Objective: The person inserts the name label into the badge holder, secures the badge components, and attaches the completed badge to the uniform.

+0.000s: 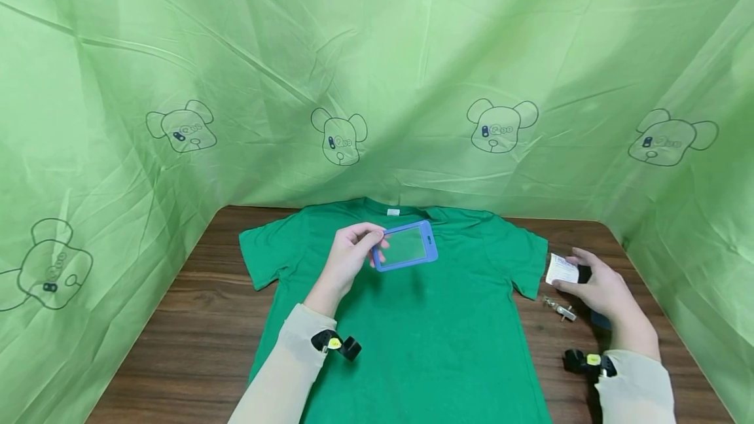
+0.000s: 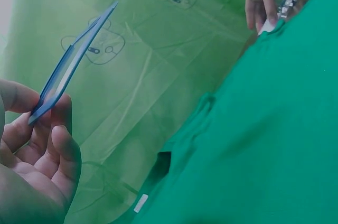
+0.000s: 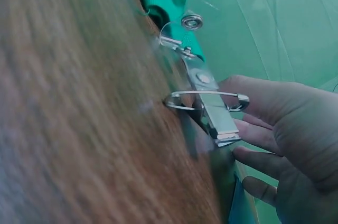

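My left hand (image 1: 349, 250) pinches a blue badge holder (image 1: 432, 250) by its left end, raised above the green T-shirt (image 1: 412, 332). The holder has a clear window and a slot at its right end; the left wrist view shows it nearly edge-on. On the right, my right hand (image 1: 603, 283) is at a white printed card (image 1: 561, 270), with the thumb at its lower edge and a finger near its upper right. Whether the fingers grip it is unclear. A badge clip (image 3: 216, 110) with a safety pin and a clear snap strap lies close by.
The T-shirt lies spread on a dark wooden table (image 1: 200, 319), its collar at the far edge. Part of a dark blue item (image 1: 601, 320) shows under my right wrist. A green cloth backdrop (image 1: 400, 70) with bear outlines stands behind and at both sides.
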### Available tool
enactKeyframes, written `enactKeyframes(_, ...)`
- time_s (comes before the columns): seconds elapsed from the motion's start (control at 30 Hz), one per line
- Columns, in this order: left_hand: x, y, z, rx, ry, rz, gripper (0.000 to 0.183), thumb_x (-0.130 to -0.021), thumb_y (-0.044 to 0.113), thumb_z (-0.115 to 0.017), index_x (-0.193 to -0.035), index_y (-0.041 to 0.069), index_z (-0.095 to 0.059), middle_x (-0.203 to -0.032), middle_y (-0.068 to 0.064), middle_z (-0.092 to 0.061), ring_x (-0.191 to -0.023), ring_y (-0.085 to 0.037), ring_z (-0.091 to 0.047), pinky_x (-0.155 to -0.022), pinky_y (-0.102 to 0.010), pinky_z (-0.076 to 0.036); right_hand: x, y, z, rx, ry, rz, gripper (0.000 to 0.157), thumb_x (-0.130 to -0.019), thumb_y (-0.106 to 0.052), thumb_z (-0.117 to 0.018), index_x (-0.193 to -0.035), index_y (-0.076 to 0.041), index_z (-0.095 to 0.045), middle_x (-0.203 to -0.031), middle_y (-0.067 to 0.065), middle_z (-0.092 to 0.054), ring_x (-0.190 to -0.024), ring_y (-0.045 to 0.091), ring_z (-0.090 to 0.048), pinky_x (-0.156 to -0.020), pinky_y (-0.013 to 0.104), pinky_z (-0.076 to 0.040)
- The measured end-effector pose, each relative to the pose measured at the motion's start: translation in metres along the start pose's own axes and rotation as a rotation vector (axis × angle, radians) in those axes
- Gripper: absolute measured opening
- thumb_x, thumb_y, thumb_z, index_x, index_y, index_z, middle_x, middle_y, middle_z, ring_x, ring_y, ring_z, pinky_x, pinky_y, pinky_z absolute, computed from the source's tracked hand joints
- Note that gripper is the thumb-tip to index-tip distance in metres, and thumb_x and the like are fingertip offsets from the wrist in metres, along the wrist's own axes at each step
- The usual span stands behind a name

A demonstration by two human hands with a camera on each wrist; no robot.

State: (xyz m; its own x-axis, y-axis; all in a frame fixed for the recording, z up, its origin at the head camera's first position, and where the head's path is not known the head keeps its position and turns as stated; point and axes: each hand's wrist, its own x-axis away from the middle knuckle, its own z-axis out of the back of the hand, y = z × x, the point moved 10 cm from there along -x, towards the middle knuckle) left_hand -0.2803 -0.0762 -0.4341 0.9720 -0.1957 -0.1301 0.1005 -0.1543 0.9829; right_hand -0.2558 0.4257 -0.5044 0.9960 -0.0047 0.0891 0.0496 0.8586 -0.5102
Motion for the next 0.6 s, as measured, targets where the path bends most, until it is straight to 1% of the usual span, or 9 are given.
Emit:
enactKeyframes(0.07,0.0,0.0,0.0,0.001,-0.002,-0.002,0.024,-0.11,0.013,-0.065,-0.113,-0.009,-0.075,-0.092,-0.018,-0.077,-0.066,-0.016,-0.072,-0.06,-0.026,-0.057,0.0,0.0,0.001,-0.01,0.011,-0.004,0.107,-0.099,-0.049,-0.081,-0.165,0.012,-0.024,-0.154,0.037,-0.051,-0.138,0.067,-0.039,-0.104,0.079,-0.036)
enactKeyframes(0.1,0.0,0.0,0.0,0.001,-0.003,-0.002,0.024,-0.11,0.013,-0.065,-0.113,-0.009,-0.075,-0.091,-0.015,-0.078,-0.066,-0.016,-0.072,-0.06,-0.026,-0.057,0.0,0.0,0.001,-0.013,0.017,-0.004,0.106,-0.099,-0.048,-0.081,-0.165,0.012,-0.025,-0.153,0.036,-0.052,-0.137,0.066,-0.04,-0.103,0.079,-0.037)
enactKeyframes(0.17,0.0,-0.001,-0.001,0.001,-0.004,0.0,0.025,-0.11,0.013,-0.065,-0.113,-0.009,-0.075,-0.089,-0.011,-0.078,-0.066,-0.016,-0.072,-0.059,-0.026,-0.057,-0.001,-0.001,0.002,-0.008,0.031,0.007,0.1,-0.099,-0.047,-0.082,-0.163,0.011,-0.032,-0.15,0.036,-0.056,-0.132,0.062,-0.047,-0.099,0.075,-0.042)
enactKeyframes(0.27,0.0,-0.002,-0.001,0.007,-0.003,0.002,0.024,-0.11,0.013,-0.065,-0.113,-0.01,-0.075,-0.09,-0.016,-0.078,-0.065,-0.016,-0.072,-0.059,-0.027,-0.057,0.0,-0.002,0.003,0.004,0.054,0.027,0.083,-0.1,-0.041,-0.081,-0.157,0.008,-0.046,-0.142,0.037,-0.06,-0.119,0.054,-0.058,-0.09,0.066,-0.048)
enactKeyframes(0.37,0.001,-0.002,-0.001,0.005,-0.002,0.005,0.025,-0.11,0.013,-0.066,-0.113,-0.01,-0.075,-0.093,-0.023,-0.077,-0.066,-0.016,-0.072,-0.059,-0.027,-0.057,0.0,-0.004,0.005,0.009,0.091,0.046,0.067,-0.101,-0.036,-0.08,-0.15,0.005,-0.057,-0.135,0.037,-0.063,-0.108,0.048,-0.062,-0.081,0.056,-0.05)
enactKeyframes(0.43,0.001,-0.001,-0.001,0.004,-0.002,0.003,0.026,-0.11,0.013,-0.066,-0.114,-0.011,-0.075,-0.095,-0.028,-0.075,-0.065,-0.016,-0.072,-0.06,-0.027,-0.057,0.0,-0.006,0.008,0.007,0.128,0.061,0.06,-0.102,-0.033,-0.08,-0.145,0.004,-0.062,-0.131,0.037,-0.064,-0.104,0.046,-0.062,-0.078,0.051,-0.049)
enactKeyframes(0.5,0.001,-0.001,-0.001,0.003,-0.003,-0.001,0.027,-0.11,0.013,-0.066,-0.114,-0.012,-0.074,-0.097,-0.032,-0.074,-0.065,-0.016,-0.072,-0.059,-0.026,-0.057,0.001,-0.009,0.012,0.0,0.168,0.077,0.054,-0.103,-0.032,-0.079,-0.14,0.004,-0.066,-0.128,0.037,-0.065,-0.101,0.046,-0.063,-0.075,0.049,-0.048)
enactKeyframes(0.6,0.001,0.0,-0.001,0.004,-0.004,-0.006,0.028,-0.11,0.012,-0.065,-0.115,-0.014,-0.073,-0.097,-0.033,-0.074,-0.065,-0.015,-0.072,-0.059,-0.026,-0.057,0.002,-0.014,0.018,-0.009,0.219,0.095,0.05,-0.103,-0.032,-0.078,-0.136,0.004,-0.068,-0.124,0.036,-0.067,-0.098,0.046,-0.065,-0.072,0.047,-0.049)
